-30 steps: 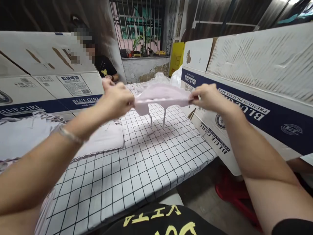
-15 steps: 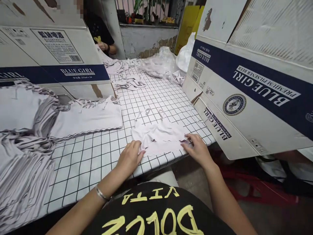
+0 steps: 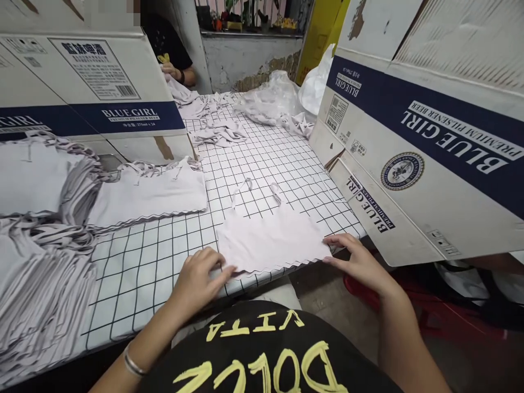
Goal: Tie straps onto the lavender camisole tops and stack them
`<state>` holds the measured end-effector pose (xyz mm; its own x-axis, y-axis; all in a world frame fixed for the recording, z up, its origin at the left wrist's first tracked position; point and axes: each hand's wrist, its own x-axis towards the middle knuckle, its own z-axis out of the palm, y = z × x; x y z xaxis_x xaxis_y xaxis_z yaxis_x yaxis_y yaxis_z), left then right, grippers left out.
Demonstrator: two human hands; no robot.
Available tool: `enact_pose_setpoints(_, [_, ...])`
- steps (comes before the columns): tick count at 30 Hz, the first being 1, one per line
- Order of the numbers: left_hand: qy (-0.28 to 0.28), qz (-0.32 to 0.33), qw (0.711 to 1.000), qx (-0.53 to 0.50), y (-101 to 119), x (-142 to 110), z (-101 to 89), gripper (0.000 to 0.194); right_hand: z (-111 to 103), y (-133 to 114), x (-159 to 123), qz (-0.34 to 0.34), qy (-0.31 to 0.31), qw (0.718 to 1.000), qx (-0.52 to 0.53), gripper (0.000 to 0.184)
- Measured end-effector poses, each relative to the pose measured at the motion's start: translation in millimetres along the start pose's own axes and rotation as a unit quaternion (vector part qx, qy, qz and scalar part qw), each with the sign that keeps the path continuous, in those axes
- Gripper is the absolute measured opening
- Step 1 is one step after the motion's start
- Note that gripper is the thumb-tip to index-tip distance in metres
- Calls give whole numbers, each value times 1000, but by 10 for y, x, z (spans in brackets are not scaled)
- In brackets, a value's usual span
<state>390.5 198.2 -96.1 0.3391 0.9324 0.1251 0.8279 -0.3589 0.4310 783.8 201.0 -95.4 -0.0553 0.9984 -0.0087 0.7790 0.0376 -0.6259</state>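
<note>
A pale pink camisole (image 3: pixel 272 240) lies spread on the grid-patterned table, with its two thin straps pointing away from me and its wavy hem along the near edge. At its lower left corner my left hand (image 3: pixel 200 278) rests with bent fingers, thumb apart and touching the hem. My right hand (image 3: pixel 358 262) is at the right side, thumb and fingers apart, fingertips touching the fabric edge. Similar camisoles are piled to the left: a flat stack (image 3: pixel 151 191), a thicker stack (image 3: pixel 30 174) and a nearer folded pile (image 3: pixel 36 295).
Cut-open beer cartons stand at the left (image 3: pixel 123 117) and right (image 3: pixel 409 136) of the table (image 3: pixel 164 262). Crumpled garments (image 3: pixel 219 132) and clear plastic bags (image 3: pixel 272 93) lie farther back. Another person (image 3: pixel 167 43) sits behind the left carton. A red stool (image 3: pixel 434 311) is below right.
The camisole came down from mid-air between my hands onto the table. Its wrinkles have since flattened, and my hands have moved farther apart. My view has tilted down.
</note>
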Motion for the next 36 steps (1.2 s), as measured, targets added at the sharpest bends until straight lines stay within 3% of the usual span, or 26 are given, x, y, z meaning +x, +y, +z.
enact_pose_setpoints(2, [31, -47, 998, -26, -41, 286, -62, 27, 57, -267, 104, -41, -4, 999, 4, 37])
enact_pose_setpoints(5, [88, -120, 989, -24, -103, 956, -40, 27, 455, -731, 322, -169, -68, 983, -37, 56])
enact_pose_setpoints(7, [59, -190, 978, -70, -132, 1399, 40, 25, 801, -935, 433, -246, -161, 951, -96, 68])
enact_pose_setpoints(9, [20, -255, 952, -166, -151, 1711, 127, 28, 1060, -998, 487, -276, -197, 930, -138, 72])
enact_pose_setpoints(11, [1, -278, 930, -241, -170, 1853, 191, 29, 1173, -961, 494, -287, -198, 924, -155, 73])
enact_pose_setpoints(15, [-37, -259, 897, -356, -221, 1841, 191, 16, 1139, -863, 460, -294, -185, 925, -154, 72])
enact_pose_setpoints(17, [-61, -259, 836, -481, -251, 1856, 127, 10, 1118, -854, 458, -295, -186, 925, -153, 72])
enact_pose_setpoints(19, [-49, -276, 732, -621, -283, 1951, 31, 5, 1121, -857, 464, -295, -187, 924, -152, 72])
enact_pose_setpoints(20, [-33, -287, 683, -671, -300, 2028, -28, 11, 1128, -860, 467, -295, -189, 924, -152, 71])
enact_pose_setpoints(21, [-13, -297, 650, -699, -316, 2120, -93, 18, 1134, -863, 467, -293, -189, 925, -152, 71])
enact_pose_setpoints(22, [8, -303, 640, -706, -329, 2219, -164, 23, 1138, -867, 463, -291, -190, 925, -151, 71])
enact_pose_setpoints(25, [62, -293, 648, -701, -337, 2490, -383, 43, 1131, -886, 433, -284, -200, 927, -142, 71])
enact_pose_setpoints(28, [96, -249, 676, -687, -257, 2552, -541, 61, 1079, -917, 419, -266, -227, 930, -112, 71])
enact_pose_setpoints(31, [112, -137, 749, -638, -69, 2311, -579, 74, 951, -951, 512, -223, -255, 941, -7, 67])
enact_pose_setpoints(33, [77, -43, 802, -591, 87, 2039, -554, 74, 826, -977, 649, -157, -239, 948, 142, 55])
enact_pose_setpoints(36, [-15, 66, 858, -510, 270, 1656, -496, 71, 639, -1036, 905, -74, -200, 905, 369, 40])
